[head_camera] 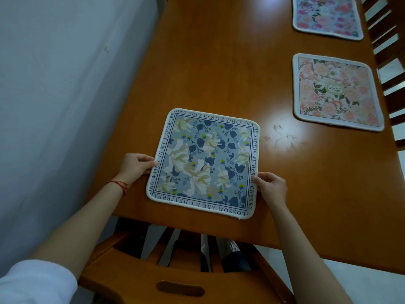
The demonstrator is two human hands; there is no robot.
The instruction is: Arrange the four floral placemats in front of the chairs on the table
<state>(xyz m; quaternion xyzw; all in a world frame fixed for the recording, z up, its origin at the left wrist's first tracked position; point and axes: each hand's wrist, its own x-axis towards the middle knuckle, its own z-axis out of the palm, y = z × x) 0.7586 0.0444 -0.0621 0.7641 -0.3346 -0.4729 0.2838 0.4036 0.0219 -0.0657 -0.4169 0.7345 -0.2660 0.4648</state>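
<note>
A blue floral placemat (206, 161) with a lettered border lies flat near the front edge of the wooden table (219, 73). My left hand (135, 165) pinches its left edge, and my right hand (271, 187) pinches its right edge. A pink floral placemat (335, 93) lies flat at the right side of the table. Another pink and blue floral placemat (326, 16) lies farther back on the same side, cut off by the top of the view. A fourth placemat is not in sight.
A wooden chair (175, 270) stands tucked in below the table's front edge, right under the blue mat. Slatted chair backs (390, 62) line the table's right side. A white wall (65, 84) runs along the left.
</note>
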